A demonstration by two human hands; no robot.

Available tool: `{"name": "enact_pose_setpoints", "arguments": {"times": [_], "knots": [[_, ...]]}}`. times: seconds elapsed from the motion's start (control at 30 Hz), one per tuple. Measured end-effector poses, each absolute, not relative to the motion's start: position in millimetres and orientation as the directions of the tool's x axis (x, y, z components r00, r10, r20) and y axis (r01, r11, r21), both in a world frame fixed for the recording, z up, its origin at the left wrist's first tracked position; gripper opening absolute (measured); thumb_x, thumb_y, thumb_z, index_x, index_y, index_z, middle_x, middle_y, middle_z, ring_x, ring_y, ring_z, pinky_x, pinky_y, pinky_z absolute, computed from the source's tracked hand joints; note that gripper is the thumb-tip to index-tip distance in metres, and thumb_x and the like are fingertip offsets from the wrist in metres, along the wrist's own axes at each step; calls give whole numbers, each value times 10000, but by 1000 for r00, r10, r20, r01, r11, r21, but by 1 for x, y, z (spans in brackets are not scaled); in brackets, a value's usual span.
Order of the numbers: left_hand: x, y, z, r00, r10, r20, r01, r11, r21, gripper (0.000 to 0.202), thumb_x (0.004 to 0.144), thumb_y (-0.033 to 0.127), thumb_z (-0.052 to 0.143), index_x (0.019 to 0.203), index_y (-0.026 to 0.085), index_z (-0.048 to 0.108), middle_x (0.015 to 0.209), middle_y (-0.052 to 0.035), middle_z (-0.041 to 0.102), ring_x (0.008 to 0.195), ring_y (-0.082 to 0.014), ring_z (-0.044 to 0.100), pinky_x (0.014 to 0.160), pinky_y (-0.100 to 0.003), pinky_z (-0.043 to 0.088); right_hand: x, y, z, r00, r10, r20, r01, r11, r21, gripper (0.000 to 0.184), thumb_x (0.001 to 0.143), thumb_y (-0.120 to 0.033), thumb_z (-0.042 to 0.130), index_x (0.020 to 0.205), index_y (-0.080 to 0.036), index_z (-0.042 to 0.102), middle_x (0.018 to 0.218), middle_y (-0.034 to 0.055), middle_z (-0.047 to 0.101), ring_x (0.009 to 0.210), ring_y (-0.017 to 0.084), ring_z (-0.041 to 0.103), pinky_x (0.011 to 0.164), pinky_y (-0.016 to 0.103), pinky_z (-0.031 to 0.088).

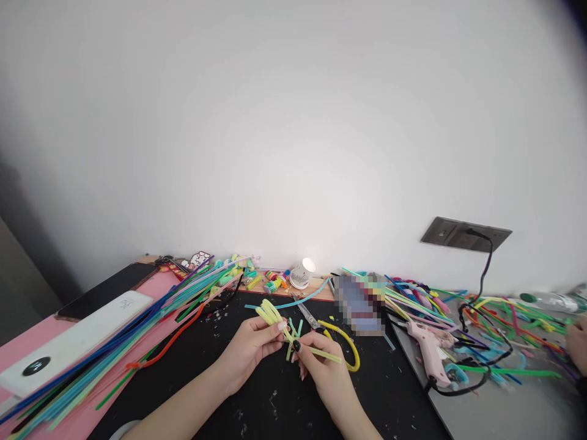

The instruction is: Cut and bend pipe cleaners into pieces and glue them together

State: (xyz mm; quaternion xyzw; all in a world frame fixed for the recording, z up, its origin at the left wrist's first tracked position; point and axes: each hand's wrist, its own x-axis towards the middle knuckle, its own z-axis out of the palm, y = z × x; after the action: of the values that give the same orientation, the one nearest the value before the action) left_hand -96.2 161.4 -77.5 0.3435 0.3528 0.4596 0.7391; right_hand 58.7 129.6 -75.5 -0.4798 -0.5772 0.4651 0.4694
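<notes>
My left hand (pixel 250 348) is closed on a bundle of pale yellow straws (pixel 270 313) folded into loops, held over the black mat (pixel 257 397). My right hand (pixel 321 366) pinches one long yellow straw strand (pixel 326 354) that runs out from the same bundle toward the right. A yellow curved pipe-cleaner piece (pixel 351 348) lies just right of my right hand. Scissors (pixel 306 315) lie on the mat behind my hands, with short green straw bits beside them.
Long coloured straws (pixel 114 348) fan across the pink board at left, near a white device (pixel 68 342). A pink glue gun (pixel 428 348) with a black cord lies right, among more straws. Another person's hand (pixel 578 342) shows at the right edge. A small lit cup (pixel 302 272) stands by the wall.
</notes>
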Motion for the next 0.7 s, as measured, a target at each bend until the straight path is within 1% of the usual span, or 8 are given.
{"name": "enact_pose_setpoints", "arguments": {"times": [0.23,0.4,0.5,0.6,0.7], "knots": [[-97,162,-81,323,929,-181,-415,311,855,248,604,262,740,798,131,656,644,7,590,597,-92,534,645,-227,451,57,130,-79,-144,987,73,112,90,-990,231,744,-313,567,602,-132,575,522,-11,518,411,74,431,416,192,338],[-100,164,-80,313,935,-167,-260,254,932,273,592,294,732,782,117,648,669,-14,625,594,-115,557,629,-247,455,58,129,-77,-126,991,47,63,55,-996,270,743,-364,559,596,-138,550,519,-14,517,396,69,416,405,190,322],[-100,164,-79,377,916,-140,-163,214,963,264,589,299,722,764,117,645,660,-19,639,579,-129,566,610,-256,456,61,129,-78,-89,995,43,51,48,-998,340,759,-427,517,564,-149,516,451,-54,413,363,59,339,373,189,246],[-101,162,-79,483,866,-127,-111,204,973,250,594,278,713,773,117,644,623,-11,624,554,-127,561,582,-250,456,63,130,-82,-80,995,58,45,61,-997,400,769,-460,488,503,-170,418,429,-79,293,387,57,244,395,201,171],[-102,159,-78,579,801,-154,-85,247,965,269,595,249,715,823,129,638,613,-4,621,516,-108,549,564,-238,456,64,131,-82,-121,991,58,51,65,-997,425,769,-481,480,494,-180,361,448,-77,263,423,63,214,424,217,145]]}}
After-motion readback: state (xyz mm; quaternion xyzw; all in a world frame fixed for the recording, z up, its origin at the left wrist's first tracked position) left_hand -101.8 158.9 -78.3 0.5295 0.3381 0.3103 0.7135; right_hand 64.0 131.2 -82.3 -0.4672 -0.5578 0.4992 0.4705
